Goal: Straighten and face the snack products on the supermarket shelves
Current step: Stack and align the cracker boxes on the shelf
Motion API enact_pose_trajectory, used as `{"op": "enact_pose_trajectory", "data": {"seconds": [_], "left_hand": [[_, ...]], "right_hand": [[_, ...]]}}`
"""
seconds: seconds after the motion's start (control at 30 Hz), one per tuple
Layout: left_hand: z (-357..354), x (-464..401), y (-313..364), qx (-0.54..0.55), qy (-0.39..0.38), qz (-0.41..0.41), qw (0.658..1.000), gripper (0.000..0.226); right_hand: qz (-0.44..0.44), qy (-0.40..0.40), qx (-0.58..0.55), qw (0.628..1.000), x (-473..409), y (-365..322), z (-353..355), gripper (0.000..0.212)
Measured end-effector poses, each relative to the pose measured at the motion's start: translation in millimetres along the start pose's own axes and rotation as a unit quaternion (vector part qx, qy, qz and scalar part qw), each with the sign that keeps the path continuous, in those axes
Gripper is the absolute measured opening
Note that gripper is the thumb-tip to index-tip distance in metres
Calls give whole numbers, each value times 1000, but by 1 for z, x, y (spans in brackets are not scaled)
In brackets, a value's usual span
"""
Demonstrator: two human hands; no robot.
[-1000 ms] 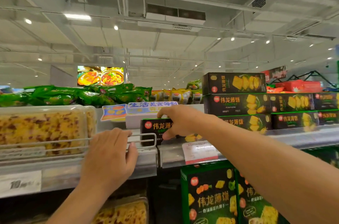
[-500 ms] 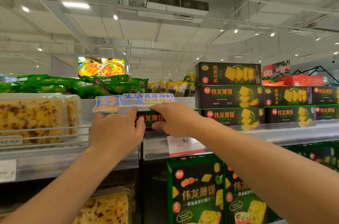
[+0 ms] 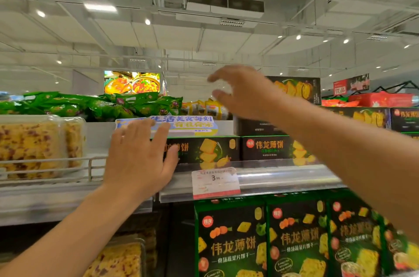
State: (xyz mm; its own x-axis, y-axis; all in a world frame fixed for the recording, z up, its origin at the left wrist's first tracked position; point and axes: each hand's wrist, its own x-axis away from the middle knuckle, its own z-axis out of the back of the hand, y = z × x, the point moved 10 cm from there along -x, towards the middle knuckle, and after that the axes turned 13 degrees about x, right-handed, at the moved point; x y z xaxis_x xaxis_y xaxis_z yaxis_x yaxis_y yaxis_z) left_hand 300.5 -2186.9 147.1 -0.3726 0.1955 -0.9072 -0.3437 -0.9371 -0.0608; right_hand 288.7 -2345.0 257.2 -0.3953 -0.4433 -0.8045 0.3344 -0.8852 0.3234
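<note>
A black cracker box [image 3: 204,152] with yellow lettering lies face-out at the left end of the top shelf [image 3: 272,179]. My left hand [image 3: 138,159] is spread flat with straight fingers against the box's left end, covering part of the lettering. My right hand [image 3: 244,93] hovers in the air above the row, blurred, fingers loosely apart and holding nothing. Behind my right arm, more black cracker boxes [image 3: 267,147] are stacked in rows toward the right.
A clear tray of yellow cake [image 3: 34,145] sits behind a wire rail [image 3: 68,163] at left. Green snack bags [image 3: 90,106] lie behind. A blue sign [image 3: 186,123] stands above the box, a price tag [image 3: 215,182] hangs below, with green cracker boxes [image 3: 231,242] underneath.
My right hand let go of the black box and rose up to the right. My left hand moved from the wire rail to the box's left end.
</note>
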Motion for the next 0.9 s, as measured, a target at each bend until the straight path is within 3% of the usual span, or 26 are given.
{"op": "enact_pose_trajectory", "data": {"seconds": [0.1,0.2,0.37,0.47,0.63,0.9], "left_hand": [[-10,-13,41,46,-23,-44,998,56],[-30,-22,74,59,-56,-58,995,53],[-54,-19,86,42,-80,-48,995,52],[-52,-17,85,52,-63,-46,996,49],[-49,-14,87,50,-63,-45,996,49],[-28,-7,76,59,-31,-58,996,50]], "right_hand": [[-30,-8,86,996,-8,51,23,42],[-59,-72,146,985,-6,93,17,59],[-126,-181,95,971,8,146,-16,82],[-145,-211,36,966,13,159,-31,77],[-95,-212,19,972,7,156,-37,42],[-79,-185,17,979,-11,136,-22,52]]}}
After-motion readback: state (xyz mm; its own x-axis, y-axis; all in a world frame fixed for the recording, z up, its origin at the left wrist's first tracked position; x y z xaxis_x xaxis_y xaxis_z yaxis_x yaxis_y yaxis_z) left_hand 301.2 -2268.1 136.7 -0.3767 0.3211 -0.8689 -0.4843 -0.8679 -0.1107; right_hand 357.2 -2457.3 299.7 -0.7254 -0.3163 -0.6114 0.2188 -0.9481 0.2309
